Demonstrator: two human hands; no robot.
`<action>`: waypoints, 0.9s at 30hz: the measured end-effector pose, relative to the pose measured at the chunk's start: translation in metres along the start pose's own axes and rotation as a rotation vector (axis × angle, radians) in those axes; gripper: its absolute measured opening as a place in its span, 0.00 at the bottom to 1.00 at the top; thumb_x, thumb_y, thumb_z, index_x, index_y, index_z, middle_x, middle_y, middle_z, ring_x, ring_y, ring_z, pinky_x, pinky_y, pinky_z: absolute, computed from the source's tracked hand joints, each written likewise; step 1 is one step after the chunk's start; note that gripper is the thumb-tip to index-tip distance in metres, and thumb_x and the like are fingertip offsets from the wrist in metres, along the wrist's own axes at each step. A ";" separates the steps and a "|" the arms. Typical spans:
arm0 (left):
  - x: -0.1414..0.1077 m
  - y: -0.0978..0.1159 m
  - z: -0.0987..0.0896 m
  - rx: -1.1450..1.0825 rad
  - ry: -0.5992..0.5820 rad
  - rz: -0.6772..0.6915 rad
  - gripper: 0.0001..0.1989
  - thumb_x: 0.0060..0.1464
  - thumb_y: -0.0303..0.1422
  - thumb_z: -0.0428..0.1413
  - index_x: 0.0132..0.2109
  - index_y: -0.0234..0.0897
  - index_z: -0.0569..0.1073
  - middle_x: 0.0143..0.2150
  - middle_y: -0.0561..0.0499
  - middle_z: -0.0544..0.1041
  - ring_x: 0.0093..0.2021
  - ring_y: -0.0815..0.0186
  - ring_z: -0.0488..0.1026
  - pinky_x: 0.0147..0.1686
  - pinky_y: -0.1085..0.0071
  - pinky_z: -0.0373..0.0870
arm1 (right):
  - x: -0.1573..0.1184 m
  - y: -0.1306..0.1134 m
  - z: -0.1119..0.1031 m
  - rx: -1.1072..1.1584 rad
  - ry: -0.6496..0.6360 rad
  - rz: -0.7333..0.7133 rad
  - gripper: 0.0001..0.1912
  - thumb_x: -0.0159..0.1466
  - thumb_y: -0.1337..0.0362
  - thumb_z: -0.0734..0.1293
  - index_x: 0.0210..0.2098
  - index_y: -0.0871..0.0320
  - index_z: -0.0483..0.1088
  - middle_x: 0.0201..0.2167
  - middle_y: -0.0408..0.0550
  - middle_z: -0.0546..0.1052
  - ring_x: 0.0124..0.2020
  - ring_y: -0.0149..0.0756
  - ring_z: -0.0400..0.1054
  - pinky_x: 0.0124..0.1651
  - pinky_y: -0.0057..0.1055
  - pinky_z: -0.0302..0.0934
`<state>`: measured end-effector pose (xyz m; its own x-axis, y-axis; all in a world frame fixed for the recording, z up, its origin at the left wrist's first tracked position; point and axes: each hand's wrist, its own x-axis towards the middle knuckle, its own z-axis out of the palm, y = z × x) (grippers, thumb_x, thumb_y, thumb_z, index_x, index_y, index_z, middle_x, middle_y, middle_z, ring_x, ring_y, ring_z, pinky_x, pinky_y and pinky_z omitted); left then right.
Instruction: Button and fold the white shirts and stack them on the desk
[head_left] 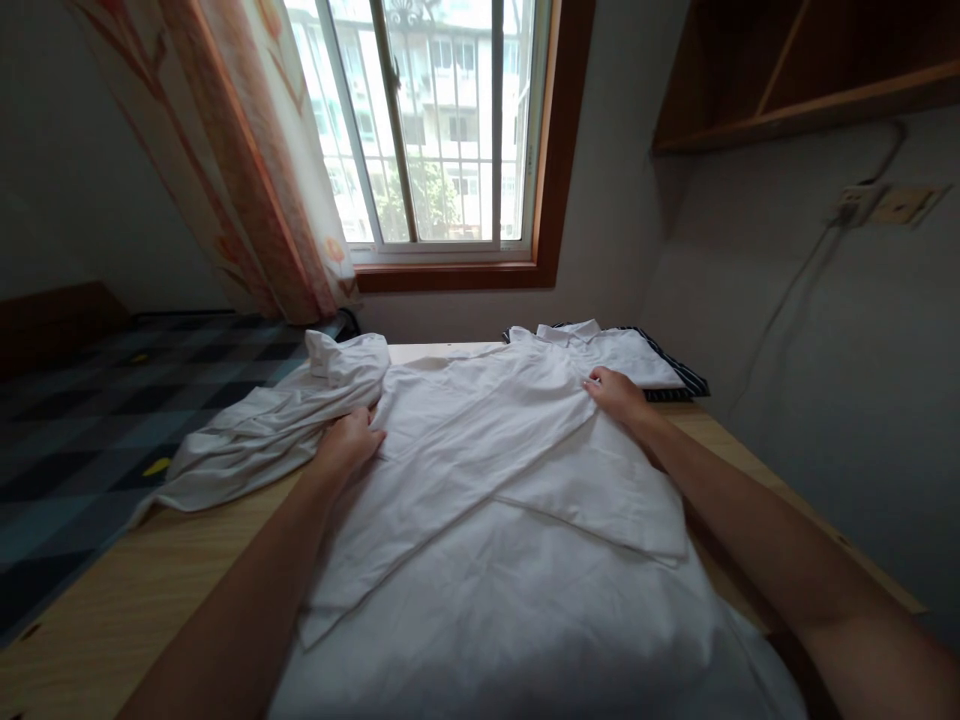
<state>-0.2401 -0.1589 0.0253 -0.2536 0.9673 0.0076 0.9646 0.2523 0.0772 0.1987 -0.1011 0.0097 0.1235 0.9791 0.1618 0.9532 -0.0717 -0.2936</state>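
A white shirt (480,420) lies spread over the wooden table, its sleeves folded across the body and its lower part reaching down toward me. My left hand (351,440) pinches the shirt's left edge, close to a crumpled white garment. On the opposite side, my right hand (616,394) is closed on the shirt's right edge, thumb and forefinger together at the cloth. Both forearms stretch forward along the two sides of the shirt.
The crumpled white garment (262,425) lies at the left, partly over the table (195,560). Folded clothes (637,355), white on dark striped, sit at the back right. A checked bed (82,400) adjoins on the left. A shelf (810,105) and cable (787,290) are at right.
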 end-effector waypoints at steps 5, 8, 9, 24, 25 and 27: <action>0.004 0.033 -0.001 -0.051 0.067 0.092 0.16 0.60 0.33 0.49 0.53 0.33 0.69 0.52 0.36 0.78 0.51 0.53 0.76 0.47 0.64 0.70 | 0.019 -0.009 -0.027 -0.080 0.128 0.002 0.16 0.69 0.59 0.60 0.53 0.55 0.70 0.47 0.56 0.79 0.47 0.49 0.73 0.39 0.33 0.59; 0.009 0.051 -0.007 -0.076 0.140 0.091 0.16 0.62 0.32 0.46 0.55 0.34 0.67 0.53 0.38 0.77 0.50 0.54 0.76 0.46 0.65 0.70 | 0.031 -0.015 -0.042 -0.102 0.213 -0.039 0.15 0.70 0.59 0.59 0.53 0.55 0.70 0.46 0.56 0.79 0.46 0.50 0.73 0.40 0.34 0.60; 0.010 0.055 -0.010 -0.086 0.176 0.092 0.16 0.62 0.32 0.46 0.55 0.34 0.67 0.53 0.38 0.77 0.50 0.54 0.76 0.45 0.65 0.70 | 0.034 -0.017 -0.045 -0.102 0.243 -0.055 0.15 0.70 0.59 0.58 0.52 0.55 0.69 0.45 0.56 0.79 0.46 0.49 0.73 0.40 0.34 0.60; 0.055 0.056 -0.060 -0.081 0.339 0.021 0.19 0.62 0.35 0.46 0.58 0.33 0.65 0.47 0.37 0.79 0.47 0.50 0.77 0.42 0.64 0.69 | 0.083 -0.021 -0.043 0.126 0.353 -0.048 0.16 0.71 0.58 0.58 0.53 0.58 0.68 0.48 0.57 0.78 0.48 0.47 0.71 0.45 0.33 0.61; 0.058 0.055 -0.053 -0.057 0.302 0.026 0.19 0.62 0.35 0.47 0.58 0.32 0.65 0.47 0.37 0.79 0.47 0.50 0.76 0.42 0.65 0.69 | 0.084 -0.017 -0.034 0.137 0.277 -0.011 0.16 0.70 0.58 0.59 0.53 0.59 0.69 0.48 0.57 0.78 0.48 0.46 0.71 0.46 0.33 0.61; 0.062 0.054 -0.037 -0.009 0.226 0.048 0.21 0.61 0.34 0.49 0.59 0.30 0.64 0.48 0.34 0.78 0.48 0.49 0.76 0.42 0.64 0.69 | 0.083 -0.008 -0.015 0.149 0.110 0.061 0.18 0.69 0.59 0.62 0.55 0.61 0.69 0.50 0.58 0.77 0.50 0.46 0.71 0.47 0.32 0.62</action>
<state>-0.2066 -0.0867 0.0663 -0.2183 0.9472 0.2348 0.9755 0.2049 0.0803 0.2053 -0.0217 0.0399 0.2170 0.9464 0.2394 0.8925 -0.0931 -0.4413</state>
